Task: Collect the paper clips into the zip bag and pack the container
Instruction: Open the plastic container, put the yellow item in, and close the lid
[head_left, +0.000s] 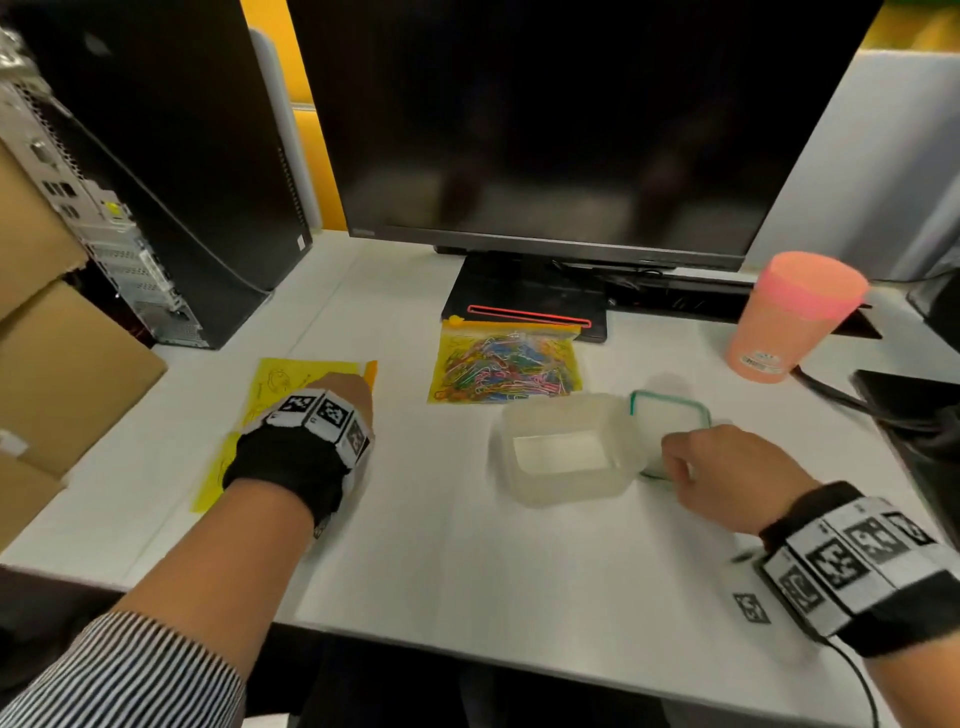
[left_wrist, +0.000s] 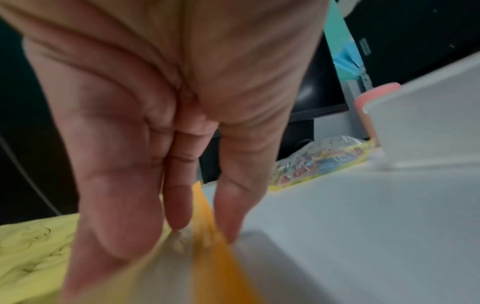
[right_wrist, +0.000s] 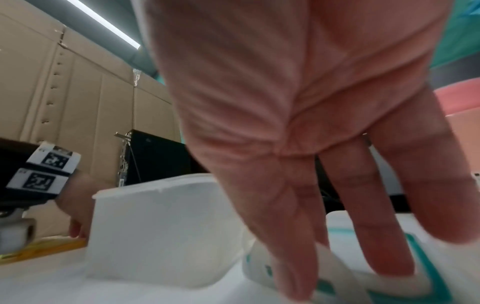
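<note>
A yellow zip bag full of coloured paper clips (head_left: 506, 366) (left_wrist: 319, 160) lies zipped in front of the monitor stand. A second, flat yellow zip bag (head_left: 280, 384) (left_wrist: 33, 246) lies to the left. My left hand (head_left: 337, 400) (left_wrist: 179, 232) rests on it and pinches it by the orange zip strip. The clear plastic container (head_left: 566, 493) (right_wrist: 161, 226) stands open and empty at the centre. Its green-sealed lid (head_left: 675, 410) (right_wrist: 420, 257) lies to the right of the container. My right hand (head_left: 675, 462) (right_wrist: 337, 273) grips the lid's near edge, thumb under and fingers on top.
A black monitor (head_left: 561, 130) and its stand fill the back of the white desk (head_left: 467, 561). A PC tower (head_left: 171, 156) and cardboard boxes (head_left: 57, 374) stand on the left. A pink cup (head_left: 789, 317) and dark cables (head_left: 883, 410) are at the right.
</note>
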